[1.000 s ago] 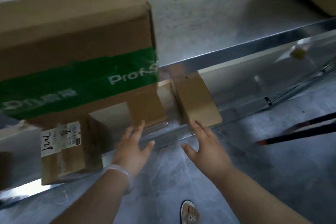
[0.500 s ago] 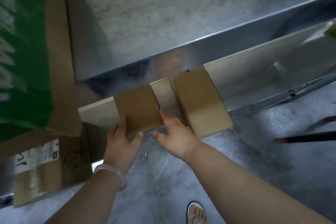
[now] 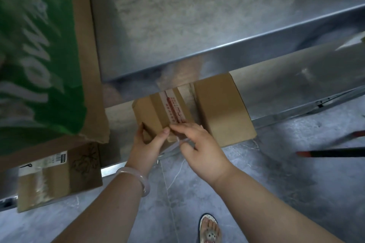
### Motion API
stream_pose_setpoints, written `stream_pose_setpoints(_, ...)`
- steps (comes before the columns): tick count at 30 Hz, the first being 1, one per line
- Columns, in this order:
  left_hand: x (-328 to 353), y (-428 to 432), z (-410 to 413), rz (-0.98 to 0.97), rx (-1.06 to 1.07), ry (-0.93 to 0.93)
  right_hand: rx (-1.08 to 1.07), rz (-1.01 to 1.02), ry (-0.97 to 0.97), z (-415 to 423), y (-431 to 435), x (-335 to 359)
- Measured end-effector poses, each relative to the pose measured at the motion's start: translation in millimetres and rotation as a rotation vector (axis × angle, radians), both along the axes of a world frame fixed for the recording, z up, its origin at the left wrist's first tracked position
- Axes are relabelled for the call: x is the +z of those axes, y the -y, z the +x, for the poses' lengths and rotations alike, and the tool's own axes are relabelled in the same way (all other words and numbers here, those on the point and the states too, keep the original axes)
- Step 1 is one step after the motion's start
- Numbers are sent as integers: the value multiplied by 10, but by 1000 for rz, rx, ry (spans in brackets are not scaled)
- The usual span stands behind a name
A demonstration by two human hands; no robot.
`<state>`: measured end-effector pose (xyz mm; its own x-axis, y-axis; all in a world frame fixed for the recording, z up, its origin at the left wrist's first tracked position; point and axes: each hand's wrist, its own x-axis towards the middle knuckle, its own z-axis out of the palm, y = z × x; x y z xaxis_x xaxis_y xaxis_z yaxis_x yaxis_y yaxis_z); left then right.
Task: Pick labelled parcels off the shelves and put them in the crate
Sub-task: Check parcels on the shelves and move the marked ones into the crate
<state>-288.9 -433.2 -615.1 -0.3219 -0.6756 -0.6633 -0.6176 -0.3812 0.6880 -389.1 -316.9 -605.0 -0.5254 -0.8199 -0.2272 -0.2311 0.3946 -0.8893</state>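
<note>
Left hand (image 3: 146, 145) clamps the near left corner of the small taped parcel (image 3: 156, 110), thumb on top; right hand (image 3: 201, 146) curls over its near end. The parcel sits at the lip of the lower shelf (image 3: 276, 83), touching a plain box (image 3: 223, 108). This looks like the pick itself, and next it wants a clean pull clear; the crate is not in sight.

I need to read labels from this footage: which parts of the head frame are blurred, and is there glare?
Head view: the green-banded carton is motion-smeared, its lettering streaked; the small taped parcel, gripped by left hand and right hand, is sharper, red print unreadable; the metal shelf lip shows glare.
</note>
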Motion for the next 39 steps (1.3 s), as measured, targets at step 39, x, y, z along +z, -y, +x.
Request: stream_pose_setpoints(39, 115, 174, 390, -408, -263, 152, -217, 155, 338, 289, 165, -288)
